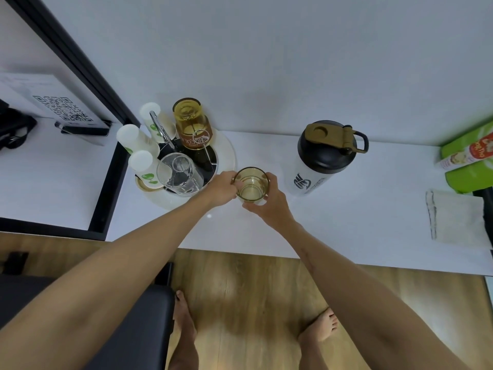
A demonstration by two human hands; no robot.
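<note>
An amber drinking glass (251,184) stands upright on the white counter (333,225), near the middle. My left hand (223,186) grips its left rim and side. My right hand (269,204) wraps around its right side and base. A white shaker bottle (316,169) with a black lid and tan flip cap stands just to the right of the glass.
A round white tray (226,153) to the left carries an inverted amber glass (190,124), an inverted clear glass (180,173), three white bottles (138,140) and a metal rack. A folded white cloth (456,217) and green packets (469,161) lie at right. A QR-code stand (66,110) sits far left.
</note>
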